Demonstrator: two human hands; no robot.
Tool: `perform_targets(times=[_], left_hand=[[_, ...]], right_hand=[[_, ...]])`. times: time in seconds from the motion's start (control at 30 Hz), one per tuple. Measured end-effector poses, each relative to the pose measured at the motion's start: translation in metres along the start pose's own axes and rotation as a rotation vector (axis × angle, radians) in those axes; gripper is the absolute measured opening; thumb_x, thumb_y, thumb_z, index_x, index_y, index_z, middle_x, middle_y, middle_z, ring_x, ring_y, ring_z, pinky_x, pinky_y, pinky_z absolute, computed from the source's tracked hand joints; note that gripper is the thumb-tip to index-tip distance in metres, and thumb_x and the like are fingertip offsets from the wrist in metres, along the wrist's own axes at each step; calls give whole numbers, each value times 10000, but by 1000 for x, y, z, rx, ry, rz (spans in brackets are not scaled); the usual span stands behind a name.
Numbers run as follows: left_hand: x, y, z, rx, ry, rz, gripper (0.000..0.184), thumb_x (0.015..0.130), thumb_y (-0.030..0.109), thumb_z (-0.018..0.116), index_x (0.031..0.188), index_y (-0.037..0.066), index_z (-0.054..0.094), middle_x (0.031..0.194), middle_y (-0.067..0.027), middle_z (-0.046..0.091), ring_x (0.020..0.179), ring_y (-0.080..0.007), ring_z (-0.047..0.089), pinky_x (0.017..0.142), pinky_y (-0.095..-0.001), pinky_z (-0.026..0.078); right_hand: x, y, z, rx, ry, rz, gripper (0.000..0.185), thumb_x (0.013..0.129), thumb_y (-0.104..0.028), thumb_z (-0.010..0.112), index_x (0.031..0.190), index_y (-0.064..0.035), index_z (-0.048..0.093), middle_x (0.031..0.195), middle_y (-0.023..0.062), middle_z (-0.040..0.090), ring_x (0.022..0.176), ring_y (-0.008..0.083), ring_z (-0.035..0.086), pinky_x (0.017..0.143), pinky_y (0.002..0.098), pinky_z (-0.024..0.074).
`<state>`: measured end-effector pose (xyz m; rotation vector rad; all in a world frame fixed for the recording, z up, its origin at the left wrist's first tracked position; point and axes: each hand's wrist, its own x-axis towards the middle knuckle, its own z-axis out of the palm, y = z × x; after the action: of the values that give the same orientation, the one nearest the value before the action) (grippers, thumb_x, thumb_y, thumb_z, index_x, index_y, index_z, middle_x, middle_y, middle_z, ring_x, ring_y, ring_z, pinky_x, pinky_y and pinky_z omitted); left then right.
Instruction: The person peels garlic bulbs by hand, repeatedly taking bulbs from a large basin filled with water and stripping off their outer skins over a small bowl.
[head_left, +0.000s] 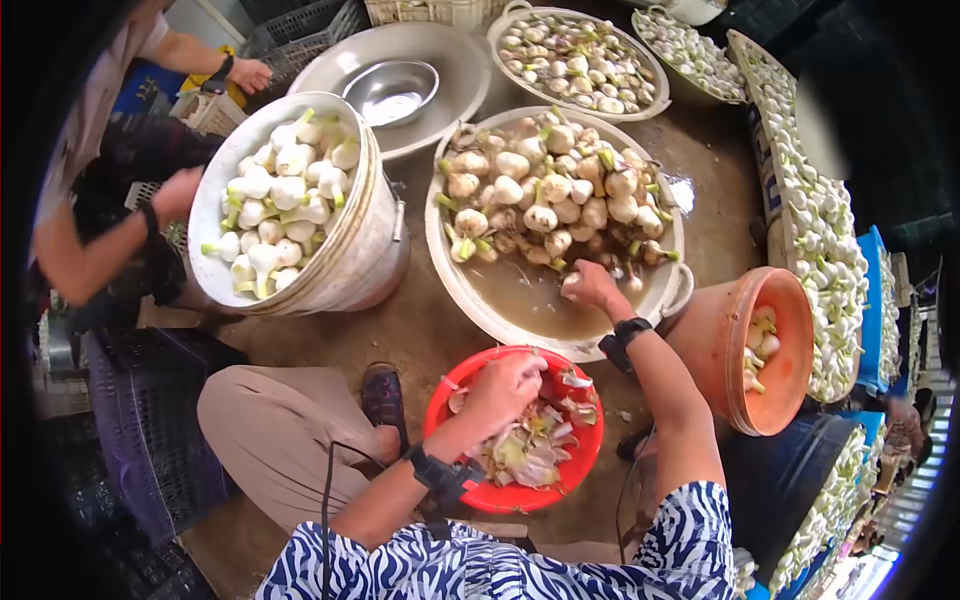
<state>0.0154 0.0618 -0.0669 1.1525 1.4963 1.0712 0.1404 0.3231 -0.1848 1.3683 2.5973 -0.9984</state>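
My right hand reaches over the near rim of a wide white tub of murky water, its fingers closed on a garlic bulb. Many unpeeled garlic bulbs with cut green stems are heaped in that tub. My left hand hovers above a red basin, fingers curled together; whatever they may hold is hidden. Loose garlic skins lie in the basin, which stands between my legs.
A white bucket of cleaned garlic stands left, beside another person's arm. An orange bucket with a few bulbs is at right. Behind are a steel bowl in a large basin and another garlic tub. A dark crate stands left.
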Motion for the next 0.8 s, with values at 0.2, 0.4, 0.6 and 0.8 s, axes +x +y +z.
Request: perform_targets(times=[0.2,0.4,0.6,0.8], left_hand=[[28,2,22,184,268,167,543,837,126,633,1312,-19,412,1058,-146,601,900,-231,610,807,-297,504],[-16,46,7,-932,-62,-97,367,896,87,584,1238,-3,486,1058,-81,629,888,-138,641,746,-240,545],[-57,59,1,-824,-59,7,307,897,83,581,1185,-8,530,1027,-79,637,842,-127,655,727,-241,557],[-78,64,-2,-759,-35,41,355,884,94,609,1208,-23,523,1028,-86,634,862,-132,652,748,-245,557]], right_hand=[[-128,-75,-57,814,-159,155,465,929,-424,528,899,28,633,763,97,656,583,166,636,550,279,518],[-229,-141,-59,975,169,-40,323,967,-238,507,949,53,646,799,105,667,637,124,622,586,259,515],[-273,-180,-56,708,381,-123,144,873,-70,600,930,42,671,769,69,673,667,120,629,605,258,504],[-294,-197,-53,239,473,-340,110,855,-51,591,899,23,659,704,139,646,628,224,654,587,314,504]])
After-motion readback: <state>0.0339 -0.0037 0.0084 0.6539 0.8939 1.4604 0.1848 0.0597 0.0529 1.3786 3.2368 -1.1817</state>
